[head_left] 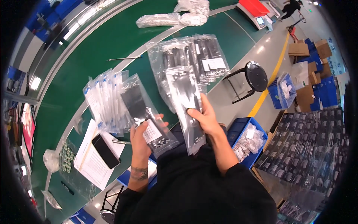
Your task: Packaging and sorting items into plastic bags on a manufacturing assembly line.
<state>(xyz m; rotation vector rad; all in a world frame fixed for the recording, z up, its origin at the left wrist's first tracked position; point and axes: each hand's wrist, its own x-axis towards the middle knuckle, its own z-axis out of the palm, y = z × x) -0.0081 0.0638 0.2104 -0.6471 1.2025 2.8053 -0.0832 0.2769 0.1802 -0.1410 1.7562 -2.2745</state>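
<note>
the person wears a black long-sleeved top, both sleeves pushed up toward the elbows. the left hand [141, 139] has a dark tattoo band around its wrist; the right hand [204, 116] is bare, unmarked.

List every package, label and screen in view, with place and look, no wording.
Bag in left hand: clear pouch of black ties, white label.
Bag in right hand: longer clear pouch, dark contents.
Left stack: fanned clear bags, white and blue, on the green table.
Right stack: clear bags of black ties, white labels.
Phone: black, dark screen, on white paper.
Scale: red top, small screen, far right.
</note>
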